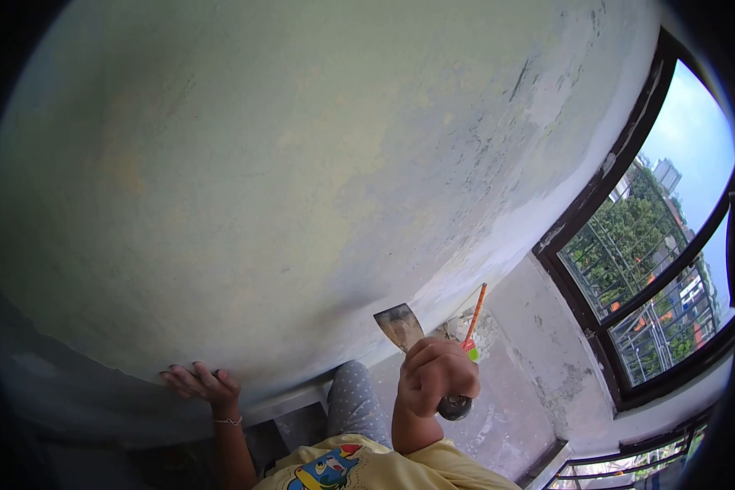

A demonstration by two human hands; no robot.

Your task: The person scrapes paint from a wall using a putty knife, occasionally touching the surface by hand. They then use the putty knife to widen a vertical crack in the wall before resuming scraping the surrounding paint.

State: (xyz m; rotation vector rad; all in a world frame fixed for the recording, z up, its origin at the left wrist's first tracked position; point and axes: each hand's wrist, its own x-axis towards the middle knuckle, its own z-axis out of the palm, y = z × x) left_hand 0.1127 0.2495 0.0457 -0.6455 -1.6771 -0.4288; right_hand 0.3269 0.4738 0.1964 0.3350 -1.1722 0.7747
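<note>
My right hand (439,371) is wrapped round the dark handle of a scraper (400,327), its flat blade pointing up and to the left, close in front of the patchy wall (261,188). Whether the blade touches the wall I cannot tell. My left hand (202,382) holds nothing; its fingers are spread, with the tips at the wall near an uneven edge in the paint at the lower left. A bracelet circles the left wrist.
A dark-framed window (604,327) stands at the right, with another at the lower right. An orange stick (476,314) with a red and green end is beyond my right hand, near damaged plaster. My knee, in dotted grey cloth, is close to the wall.
</note>
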